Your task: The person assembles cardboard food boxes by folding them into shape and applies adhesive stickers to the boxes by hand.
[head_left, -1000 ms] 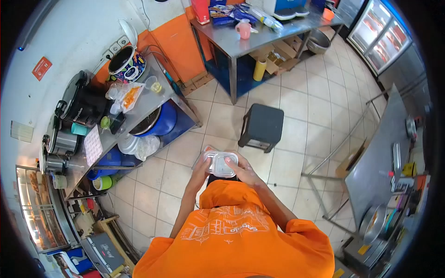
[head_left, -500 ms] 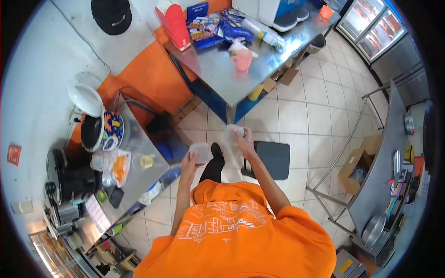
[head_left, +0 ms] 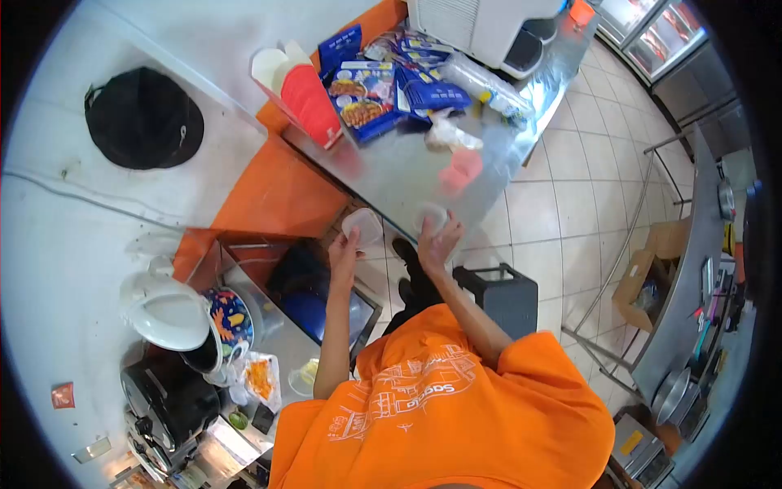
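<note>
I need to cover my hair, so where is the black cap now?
In the head view, the black cap is at upper left, against the white wall, left of the red box on the metal table.

White wall with orange panel, pale tiled floor, metal table.

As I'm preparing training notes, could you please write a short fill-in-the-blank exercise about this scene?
The left hand and the right hand hold clear plastic pieces that are ____, not touching.
The cap on the wall is coloured ____.
The stool stands on the tiled ____.

Missing words: apart; black; floor
</note>
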{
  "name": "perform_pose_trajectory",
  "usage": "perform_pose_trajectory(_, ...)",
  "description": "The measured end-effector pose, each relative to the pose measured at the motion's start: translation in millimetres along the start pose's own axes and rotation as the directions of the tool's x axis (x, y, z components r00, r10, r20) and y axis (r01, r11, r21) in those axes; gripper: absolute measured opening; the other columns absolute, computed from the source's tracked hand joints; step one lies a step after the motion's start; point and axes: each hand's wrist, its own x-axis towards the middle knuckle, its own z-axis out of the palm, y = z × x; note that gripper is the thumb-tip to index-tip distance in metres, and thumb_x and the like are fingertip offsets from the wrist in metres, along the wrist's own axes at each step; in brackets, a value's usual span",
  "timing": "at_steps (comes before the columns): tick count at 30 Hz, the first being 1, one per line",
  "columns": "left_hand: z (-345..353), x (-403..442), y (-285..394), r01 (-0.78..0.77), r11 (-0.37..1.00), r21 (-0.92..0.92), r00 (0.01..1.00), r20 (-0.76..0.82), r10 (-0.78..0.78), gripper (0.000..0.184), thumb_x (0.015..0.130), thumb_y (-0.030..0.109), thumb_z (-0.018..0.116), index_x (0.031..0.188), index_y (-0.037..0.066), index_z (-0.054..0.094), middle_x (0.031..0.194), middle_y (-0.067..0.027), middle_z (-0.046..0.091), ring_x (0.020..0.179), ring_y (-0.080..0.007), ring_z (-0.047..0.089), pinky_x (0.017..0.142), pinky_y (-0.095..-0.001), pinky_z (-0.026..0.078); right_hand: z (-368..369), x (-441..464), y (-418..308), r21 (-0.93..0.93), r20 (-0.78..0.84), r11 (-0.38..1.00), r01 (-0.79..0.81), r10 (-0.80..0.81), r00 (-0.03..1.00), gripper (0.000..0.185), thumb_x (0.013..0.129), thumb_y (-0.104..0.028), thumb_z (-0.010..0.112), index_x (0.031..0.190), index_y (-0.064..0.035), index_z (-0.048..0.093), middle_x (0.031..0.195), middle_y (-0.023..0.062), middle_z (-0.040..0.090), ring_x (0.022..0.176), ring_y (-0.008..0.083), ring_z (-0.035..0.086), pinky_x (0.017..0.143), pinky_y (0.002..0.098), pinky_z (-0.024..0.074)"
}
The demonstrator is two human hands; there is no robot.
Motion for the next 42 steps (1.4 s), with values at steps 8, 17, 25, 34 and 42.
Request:
perform_pose_trajectory(8,76.9,156.1,10.9,-0.139,0.892,0.43,0.99,0.059,0.125,0.045,0.088,0.04,0.071,0.107,-0.001,0.064,0.087,-0.004,0.062,0.072,-0.0153,0.058,0.068,-0.0296,0.05,140.2,171.8,-101.6,0.555,0.45,0.78,-0.289,0.011,0.893,0.04,0.093,-0.023,0.061,0.12,0.0033,0.049,0.101,0.0215,0.059,0.093,0.0294,0.059,0.078,0.0386,0.0462)
perform_pose_trajectory(17,82.4,193.1,38.6,-0.423,0.523,0.74,0.848,0.119,0.517,0.05,0.085,0.031,0.072,0.114,-0.006,0.057,0.104,-0.0231,0.053,0.099,-0.0367,0.056,0.086,-0.0432,0.047,270.0,270.8,-142.4,-0.247,0.39,0.96,-0.129,0.22,0.894,0.085,0.063,-0.051,0.084,0.119,-0.0003,0.044,0.122,0.0208,0.053,0.112,0.0334,0.055,0.091,0.0467,0.0358)
perform_pose_trajectory(25,106.1,274.4,86.3,-0.387,0.839,0.383,0.845,-0.216,0.489,0.043,0.09,0.034,0.068,0.106,-0.005,0.059,0.09,-0.0172,0.065,0.084,-0.0281,0.062,0.081,-0.04,0.046,271.4,283.1,-87.1,0.542,0.4,0.758,-0.363,0.147,0.905,0.06,0.067,-0.038,0.086,0.104,0.0016,0.061,0.09,0.0104,0.068,0.077,0.0212,0.064,0.074,0.0454,0.0499)
perform_pose_trajectory(34,131.9,263.3,106.5,-0.407,0.702,0.585,0.671,-0.331,0.664,0.031,0.09,0.029,0.068,0.095,-0.001,0.063,0.083,-0.0118,0.064,0.077,-0.0235,0.061,0.071,-0.0365,0.047,2.4,226.9,-72.9,0.739,0.327,0.458,-0.495,0.398,0.857,0.021,0.09,-0.018,0.071,0.102,-0.0013,0.064,0.082,0.0001,0.061,0.071,0.0065,0.055,0.066,0.021,0.0479)
perform_pose_trajectory(42,163.9,233.0,194.0,-0.681,0.65,0.338,0.61,-0.23,0.758,0.02,0.096,0.009,0.055,0.109,-0.006,0.056,0.108,-0.0178,0.061,0.1,-0.0262,0.063,0.083,-0.0357,0.05,-56.6,180.2,-49.4,0.646,0.285,0.493,-0.583,0.553,0.783,0.019,0.094,-0.023,0.067,0.093,-0.0042,0.063,0.081,-0.0005,0.06,0.074,0.0051,0.056,0.068,0.0193,0.0476)
